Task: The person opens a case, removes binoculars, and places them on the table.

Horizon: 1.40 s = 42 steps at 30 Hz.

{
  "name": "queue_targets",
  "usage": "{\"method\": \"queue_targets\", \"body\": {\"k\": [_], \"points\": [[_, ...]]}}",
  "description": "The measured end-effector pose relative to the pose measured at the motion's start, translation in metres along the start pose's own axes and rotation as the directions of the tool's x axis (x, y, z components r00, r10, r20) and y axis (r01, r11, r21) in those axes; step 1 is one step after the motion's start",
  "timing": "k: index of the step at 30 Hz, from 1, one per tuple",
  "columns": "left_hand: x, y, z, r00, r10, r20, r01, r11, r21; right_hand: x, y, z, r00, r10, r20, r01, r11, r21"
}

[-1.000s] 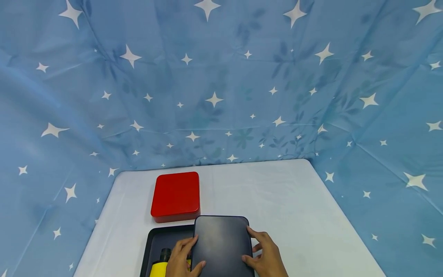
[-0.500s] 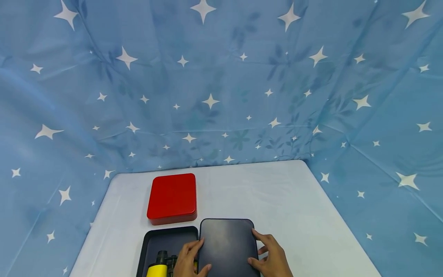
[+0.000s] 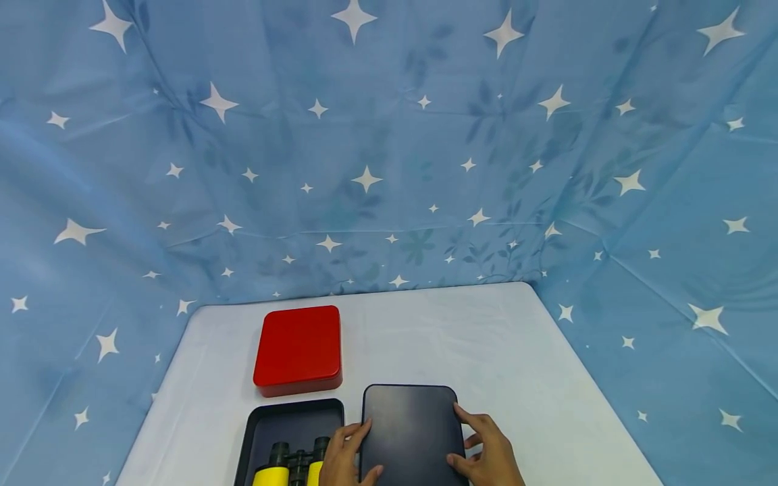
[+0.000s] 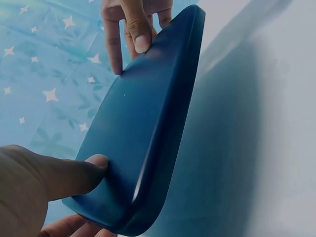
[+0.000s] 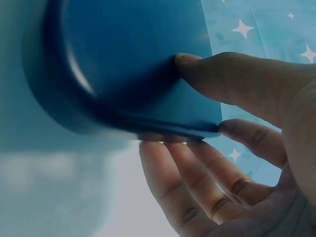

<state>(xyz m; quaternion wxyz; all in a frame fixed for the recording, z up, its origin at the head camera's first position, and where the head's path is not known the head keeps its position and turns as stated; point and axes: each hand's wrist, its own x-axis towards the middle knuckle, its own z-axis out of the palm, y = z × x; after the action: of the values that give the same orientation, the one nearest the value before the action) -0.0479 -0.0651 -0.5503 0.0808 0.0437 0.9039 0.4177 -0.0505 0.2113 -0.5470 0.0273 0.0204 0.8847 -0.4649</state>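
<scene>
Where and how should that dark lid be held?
I'd grip the lid by its side walls, one hand from each side, thumbs on top: the face is broad and flat with no handle showing, while the walls should give fingers purchase.

Dark lid (image 3: pixel 413 433), rounded corners, raised off table (image 3: pixel 547 385).

The head view looks forward-down over the counter (image 3: pixel 486 351); both wrist views, close in, share the dark lid (image 4: pixel 133 113).

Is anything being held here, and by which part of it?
The dark lid, by two opposite sides: the left hand grips its left edge, the right hand its right edge.
</scene>
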Motion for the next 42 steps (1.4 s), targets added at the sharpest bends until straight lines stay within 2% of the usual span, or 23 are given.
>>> {"method": "queue_targets", "body": {"k": [4, 9, 15, 23, 27, 30, 32, 34, 36, 38, 42], "points": [[0.002, 0.002, 0.004, 1.0, -0.002, 0.011, 0.002, 1.0, 0.003, 0.001, 0.005, -0.003, 0.999, 0.022, 0.024, -0.022, 1.0, -0.006], [0.001, 0.005, 0.018, 0.999, 0.039, -0.033, -0.036, 0.995, 0.092, 0.0, 0.014, -0.003, 0.999, 0.032, 0.014, -0.032, 0.999, -0.001], [0.003, 0.003, 0.034, 0.997, 0.075, -0.03, -0.068, 0.982, 0.175, 0.0, 0.025, -0.003, 0.999, 0.032, -0.006, -0.032, 0.999, -0.009], [0.001, -0.005, 0.052, 0.985, 0.133, -0.112, -0.107, 0.972, 0.211, 0.002, 0.038, 0.0, 0.999, 0.044, -0.021, -0.044, 0.999, -0.003], [0.0, -0.011, 0.061, 0.967, 0.197, -0.163, -0.157, 0.96, 0.231, 0.002, 0.045, 0.002, 0.998, 0.065, -0.025, -0.065, 0.998, -0.008], [0.0, -0.017, 0.07, 0.936, 0.255, -0.243, -0.19, 0.947, 0.26, 0.003, 0.051, 0.005, 0.997, 0.078, -0.023, -0.078, 0.997, -0.001], [0.0, -0.02, 0.076, 0.918, 0.272, -0.288, -0.192, 0.942, 0.275, 0.002, 0.054, 0.006, 0.997, 0.08, -0.021, -0.08, 0.997, 0.0], [0.001, -0.021, 0.081, 0.911, 0.263, -0.317, -0.176, 0.944, 0.278, 0.002, 0.057, 0.007, 0.997, 0.081, -0.02, -0.081, 0.997, 0.001], [0.001, -0.021, 0.083, 0.917, 0.232, -0.325, -0.147, 0.953, 0.264, 0.002, 0.059, 0.008, 0.997, 0.075, -0.019, -0.075, 0.997, 0.004], [0.001, -0.021, 0.085, 0.929, 0.188, -0.318, -0.112, 0.963, 0.244, 0.003, 0.061, 0.009, 0.997, 0.069, -0.018, -0.069, 0.998, 0.009], [0.001, -0.019, 0.084, 0.953, 0.129, -0.275, -0.063, 0.969, 0.238, 0.004, 0.063, 0.01, 0.998, 0.059, -0.017, -0.059, 0.998, 0.012]]}}
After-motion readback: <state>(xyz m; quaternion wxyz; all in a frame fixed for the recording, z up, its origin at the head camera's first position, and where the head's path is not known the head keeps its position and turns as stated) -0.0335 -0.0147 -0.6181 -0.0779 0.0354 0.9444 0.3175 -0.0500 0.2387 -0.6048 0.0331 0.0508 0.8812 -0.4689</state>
